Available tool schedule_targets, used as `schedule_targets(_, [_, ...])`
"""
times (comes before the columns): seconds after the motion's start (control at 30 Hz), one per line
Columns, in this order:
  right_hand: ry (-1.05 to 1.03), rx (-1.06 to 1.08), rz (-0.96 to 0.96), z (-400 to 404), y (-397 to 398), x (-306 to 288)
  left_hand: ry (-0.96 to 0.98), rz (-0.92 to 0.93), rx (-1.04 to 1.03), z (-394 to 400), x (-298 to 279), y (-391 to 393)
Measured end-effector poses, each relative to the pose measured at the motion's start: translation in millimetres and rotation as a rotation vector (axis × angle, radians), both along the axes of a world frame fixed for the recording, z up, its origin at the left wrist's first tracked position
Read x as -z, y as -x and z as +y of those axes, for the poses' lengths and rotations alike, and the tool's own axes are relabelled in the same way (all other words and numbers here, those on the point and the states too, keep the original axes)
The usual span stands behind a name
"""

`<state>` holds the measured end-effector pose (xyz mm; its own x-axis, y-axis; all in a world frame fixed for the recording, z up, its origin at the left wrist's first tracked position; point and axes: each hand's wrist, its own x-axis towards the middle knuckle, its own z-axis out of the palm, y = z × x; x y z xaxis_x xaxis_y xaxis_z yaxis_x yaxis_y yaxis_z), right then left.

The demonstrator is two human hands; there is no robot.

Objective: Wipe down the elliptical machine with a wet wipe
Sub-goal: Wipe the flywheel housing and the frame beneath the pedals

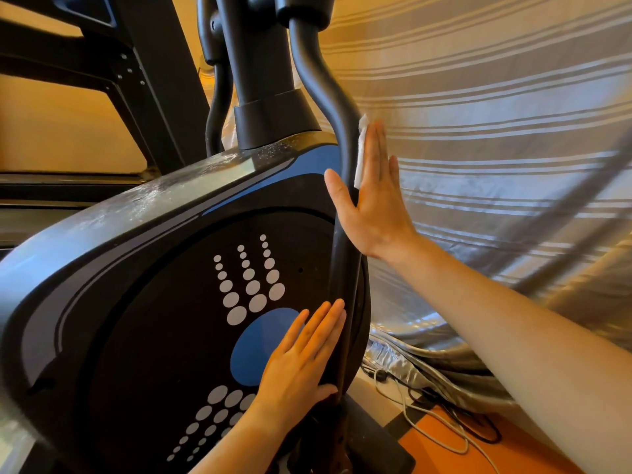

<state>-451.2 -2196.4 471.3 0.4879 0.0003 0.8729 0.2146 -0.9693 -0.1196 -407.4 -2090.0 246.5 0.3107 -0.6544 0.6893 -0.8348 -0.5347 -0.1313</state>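
**A:** What surrounds the machine, and does anything block it?

**B:** A shiny striped grey cover [496, 138] fills the frame from 12 to 4 o'clock, draped just behind the elliptical machine [143, 302]. At 5 o'clock, white and black cables [441, 425] trail over an orange floor [444, 453]. At 10 o'clock, a black metal frame [136, 73] stands against a yellowish wall [61, 131]. Nothing blocks the flywheel housing except the person's own hands.

**A:** How is the machine oriented?

**B:** Its rounded housing occupies the left and centre. A black curved swing arm [337, 138] runs roughly vertically, from 12 o'clock down to 6 o'clock, crossing the housing's right edge. The central post [263, 80] rises towards 12 o'clock.

**A:** Where is the wipe, and what are the hands doing?

**B:** The white wet wipe [361, 150] sits just right of centre, towards 1 o'clock, pressed against the swing arm's right side by the right hand [372, 203]. That hand is flat, fingers straight and pointing up, thumb spread across the bar's front. The left hand [301, 360], at 6 o'clock, lies flat with straight fingers on the housing beside the bar, holding nothing.

**A:** Any writing?

**B:** No readable text; only a blue oval [260, 347] with rows of grey-white dots [251, 278].
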Motion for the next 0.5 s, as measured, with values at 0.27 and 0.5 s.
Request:
schedule_targets(0.27, [0.046,0.017,-0.015,4,-9,-19,-0.004,-0.001,0.005,-1,2,0])
schedule_targets(0.5, [0.118,0.042,-0.039,0,-2,20,0.010,-0.007,0.014,0,1,1])
